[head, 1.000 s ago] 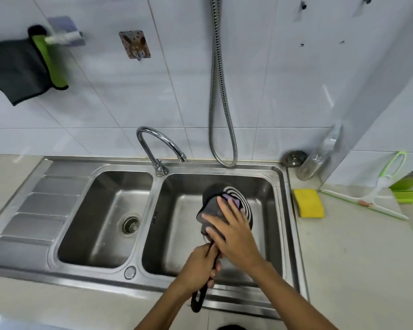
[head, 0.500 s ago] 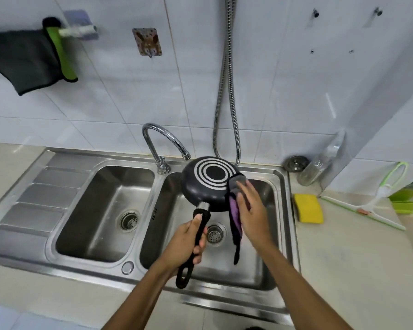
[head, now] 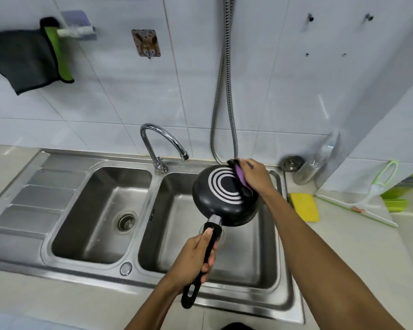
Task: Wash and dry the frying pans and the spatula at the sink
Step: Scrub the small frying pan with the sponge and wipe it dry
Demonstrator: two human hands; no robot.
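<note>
left hand [head: 196,254] grips the frying pan [head: 224,194] handle above the right basin [head: 260,270]; right hand [head: 255,175] presses a cloth [head: 240,173] at its far edge.

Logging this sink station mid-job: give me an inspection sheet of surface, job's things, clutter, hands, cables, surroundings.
Surface: steel double sink in a beige countertop; tap shows no stream.
Job's things: frying pan held bottom-up over the right basin, cloth against its base; no spatula seen.
Clutter: yellow sponge, squeegee, clear bottle on the countertop right of the sink.
Hands: left hand grips the pan handle; right hand holds the cloth.
Cables: nothing seen; a metal shower hose hangs on the wall.
Surroundings: white tiles, dark towel hanging upper left.
</note>
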